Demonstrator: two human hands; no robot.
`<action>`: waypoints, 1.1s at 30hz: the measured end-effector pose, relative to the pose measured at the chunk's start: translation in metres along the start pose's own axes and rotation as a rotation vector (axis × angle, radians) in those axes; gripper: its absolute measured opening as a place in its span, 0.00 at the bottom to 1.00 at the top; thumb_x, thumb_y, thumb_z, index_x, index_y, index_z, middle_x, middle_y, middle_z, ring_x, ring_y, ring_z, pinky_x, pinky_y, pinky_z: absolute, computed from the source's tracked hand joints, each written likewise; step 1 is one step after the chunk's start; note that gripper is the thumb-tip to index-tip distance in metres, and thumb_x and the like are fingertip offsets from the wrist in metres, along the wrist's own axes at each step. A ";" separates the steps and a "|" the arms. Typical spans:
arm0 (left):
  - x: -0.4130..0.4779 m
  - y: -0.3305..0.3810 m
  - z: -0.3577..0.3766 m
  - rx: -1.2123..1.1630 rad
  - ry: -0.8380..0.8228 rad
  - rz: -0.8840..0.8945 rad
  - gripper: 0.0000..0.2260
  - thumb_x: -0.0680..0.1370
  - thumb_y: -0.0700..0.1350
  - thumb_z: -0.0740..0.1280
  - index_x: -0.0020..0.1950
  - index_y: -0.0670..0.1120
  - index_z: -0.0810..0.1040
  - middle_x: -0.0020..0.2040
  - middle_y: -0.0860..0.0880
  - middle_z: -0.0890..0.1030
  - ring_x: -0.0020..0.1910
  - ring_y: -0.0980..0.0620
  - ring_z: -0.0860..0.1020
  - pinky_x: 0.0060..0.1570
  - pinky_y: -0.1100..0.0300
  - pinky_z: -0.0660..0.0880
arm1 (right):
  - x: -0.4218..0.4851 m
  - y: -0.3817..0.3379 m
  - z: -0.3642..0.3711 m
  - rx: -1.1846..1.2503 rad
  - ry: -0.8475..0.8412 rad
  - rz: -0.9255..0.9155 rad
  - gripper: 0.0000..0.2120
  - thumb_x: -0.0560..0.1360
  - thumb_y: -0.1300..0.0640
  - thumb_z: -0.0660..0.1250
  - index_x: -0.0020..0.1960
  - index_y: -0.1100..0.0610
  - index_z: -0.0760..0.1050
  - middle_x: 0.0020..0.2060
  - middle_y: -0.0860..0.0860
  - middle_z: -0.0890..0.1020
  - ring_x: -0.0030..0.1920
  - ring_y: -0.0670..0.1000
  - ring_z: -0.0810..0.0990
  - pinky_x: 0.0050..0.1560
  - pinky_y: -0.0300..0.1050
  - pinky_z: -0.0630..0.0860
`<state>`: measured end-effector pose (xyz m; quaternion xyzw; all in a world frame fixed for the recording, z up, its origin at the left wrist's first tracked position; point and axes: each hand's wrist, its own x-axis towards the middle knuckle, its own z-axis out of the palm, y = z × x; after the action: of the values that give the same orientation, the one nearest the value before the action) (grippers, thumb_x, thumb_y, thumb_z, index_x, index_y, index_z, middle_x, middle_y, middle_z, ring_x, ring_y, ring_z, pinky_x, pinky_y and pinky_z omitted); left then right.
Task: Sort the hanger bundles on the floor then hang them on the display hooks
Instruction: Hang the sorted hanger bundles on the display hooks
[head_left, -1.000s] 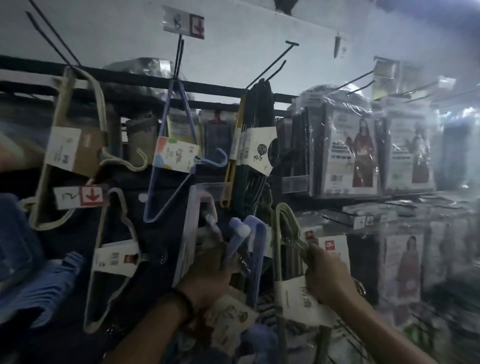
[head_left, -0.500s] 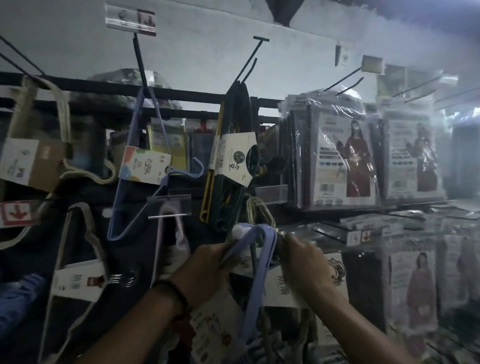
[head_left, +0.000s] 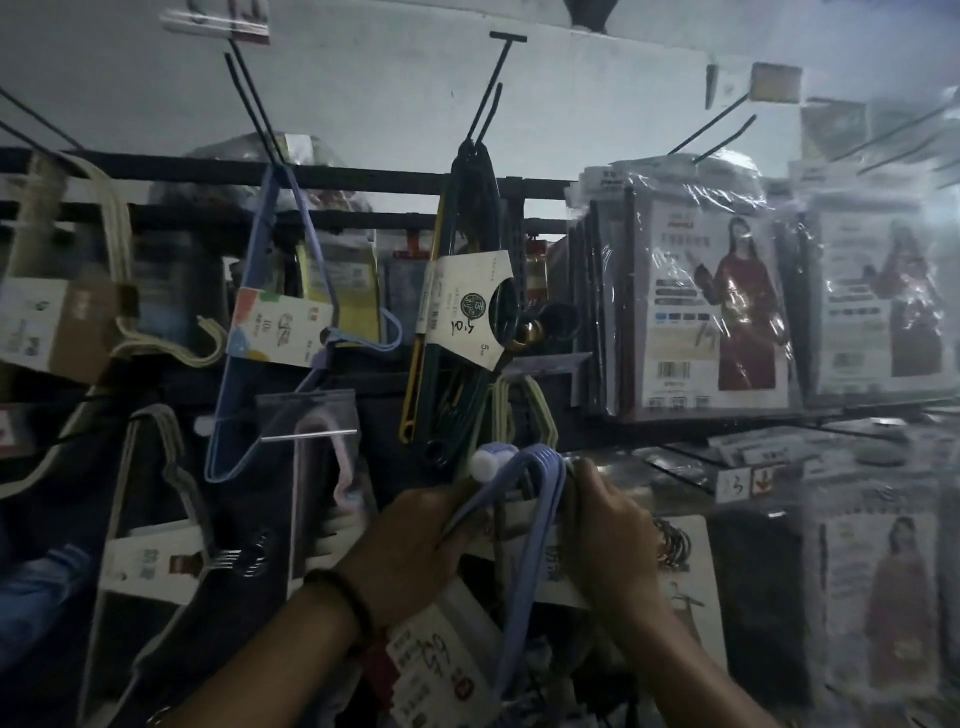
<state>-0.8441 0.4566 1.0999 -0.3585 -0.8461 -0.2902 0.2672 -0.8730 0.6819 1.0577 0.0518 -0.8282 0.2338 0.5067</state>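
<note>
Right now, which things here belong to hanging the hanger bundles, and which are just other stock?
In the job: left hand; right hand; purple hanger bundle held by both; hung blue bundle; green bundle; hook.
Other stock: wrapped garment packs; price tag.

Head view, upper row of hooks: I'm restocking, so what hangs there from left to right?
Cream hanger bundle → lilac-blue wire hanger bundle → dark green and yellow hanger bundle → plastic-wrapped packs picturing a red dress.
</note>
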 end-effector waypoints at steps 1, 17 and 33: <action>0.000 -0.001 0.000 0.007 -0.002 0.006 0.09 0.85 0.48 0.63 0.59 0.63 0.77 0.42 0.75 0.78 0.41 0.72 0.77 0.41 0.78 0.68 | -0.001 0.001 0.003 0.009 0.015 -0.006 0.07 0.84 0.53 0.60 0.52 0.54 0.74 0.35 0.45 0.78 0.27 0.42 0.69 0.29 0.29 0.55; 0.007 0.004 0.020 -0.006 -0.083 -0.002 0.10 0.85 0.52 0.61 0.64 0.62 0.77 0.43 0.79 0.75 0.47 0.72 0.75 0.43 0.81 0.66 | -0.008 0.015 0.004 -0.042 0.100 0.069 0.05 0.78 0.62 0.71 0.51 0.55 0.77 0.34 0.48 0.81 0.25 0.51 0.76 0.28 0.31 0.53; -0.007 -0.014 0.001 0.061 0.031 -0.157 0.12 0.85 0.52 0.62 0.46 0.69 0.72 0.38 0.62 0.79 0.38 0.61 0.79 0.37 0.68 0.71 | 0.030 -0.003 0.059 -0.180 -0.234 0.145 0.10 0.81 0.58 0.63 0.61 0.53 0.75 0.51 0.53 0.84 0.50 0.57 0.84 0.40 0.47 0.73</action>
<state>-0.8509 0.4465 1.0902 -0.2781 -0.8759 -0.2900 0.2673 -0.9341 0.6578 1.0626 -0.0270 -0.9006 0.1870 0.3913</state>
